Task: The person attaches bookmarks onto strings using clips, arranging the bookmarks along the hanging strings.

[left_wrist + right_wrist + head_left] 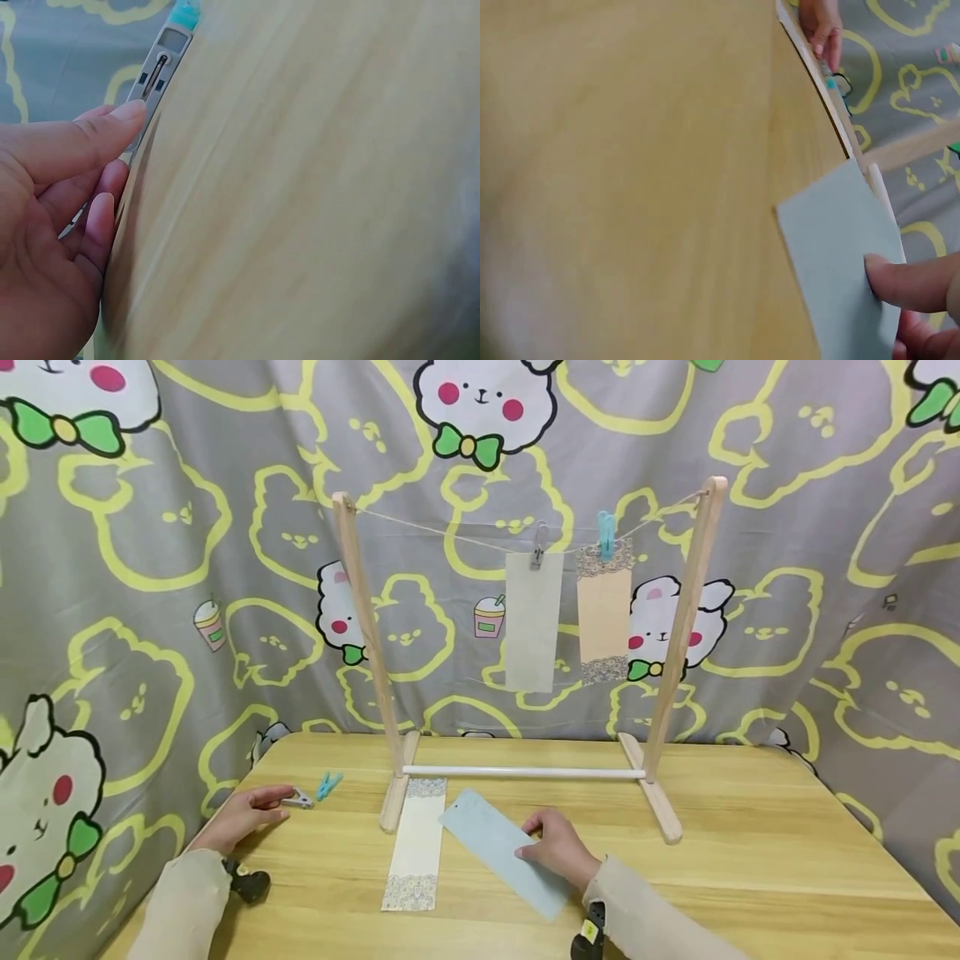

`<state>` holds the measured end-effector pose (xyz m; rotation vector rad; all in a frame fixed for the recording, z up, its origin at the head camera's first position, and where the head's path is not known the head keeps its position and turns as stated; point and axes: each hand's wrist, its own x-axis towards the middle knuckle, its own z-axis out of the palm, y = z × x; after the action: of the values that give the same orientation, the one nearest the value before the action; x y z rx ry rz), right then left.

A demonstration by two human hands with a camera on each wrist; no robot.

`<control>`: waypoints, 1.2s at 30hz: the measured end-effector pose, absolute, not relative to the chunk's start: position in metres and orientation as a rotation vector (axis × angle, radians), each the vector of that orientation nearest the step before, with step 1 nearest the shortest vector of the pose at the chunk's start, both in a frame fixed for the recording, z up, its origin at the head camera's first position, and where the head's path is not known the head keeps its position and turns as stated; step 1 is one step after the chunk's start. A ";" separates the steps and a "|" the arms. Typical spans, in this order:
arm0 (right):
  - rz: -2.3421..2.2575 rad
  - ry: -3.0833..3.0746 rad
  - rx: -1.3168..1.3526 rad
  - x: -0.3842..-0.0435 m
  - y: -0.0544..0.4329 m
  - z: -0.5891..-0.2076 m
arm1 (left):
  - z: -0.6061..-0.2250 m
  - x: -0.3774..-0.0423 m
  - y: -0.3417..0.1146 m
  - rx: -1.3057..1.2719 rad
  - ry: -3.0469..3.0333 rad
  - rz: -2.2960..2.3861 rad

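While left fingers [264, 796] pinch a clip [157, 75], right fingers [543, 820] pinch a rectangular blue card [489, 839].

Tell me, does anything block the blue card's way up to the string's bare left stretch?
Nothing visible blocks the blue card: the white rod lies low beneath the string, and both hanging cards are farther right.

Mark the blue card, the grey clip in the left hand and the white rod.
Blue card [495, 844]: head view, middle of its face.
Grey clip [156, 79]: left wrist view, middle of its visible body.
White rod [523, 772]: head view, its mid-length.
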<state>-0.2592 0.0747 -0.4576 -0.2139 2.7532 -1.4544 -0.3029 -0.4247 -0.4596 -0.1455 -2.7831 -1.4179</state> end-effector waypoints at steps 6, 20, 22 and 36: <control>-1.623 2.603 -0.200 -0.262 0.082 -0.459 | -0.462 -0.306 -0.426 -0.141 -2.754 -1.461; -1.748 2.457 -0.213 -0.267 0.090 -0.461 | -0.461 -0.318 -0.423 -0.047 -2.707 -1.562; -1.750 2.447 -0.224 -0.268 0.091 -0.462 | -0.461 -0.320 -0.424 -0.037 -2.718 -1.524; -1.761 2.439 -0.219 -0.268 0.094 -0.462 | -0.456 -0.325 -0.424 -0.271 -2.816 -1.412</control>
<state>-0.2677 0.0944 -0.4623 -0.2186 2.4387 -1.7610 -0.3250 -0.4240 -0.4560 -0.2707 -2.8164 -1.4125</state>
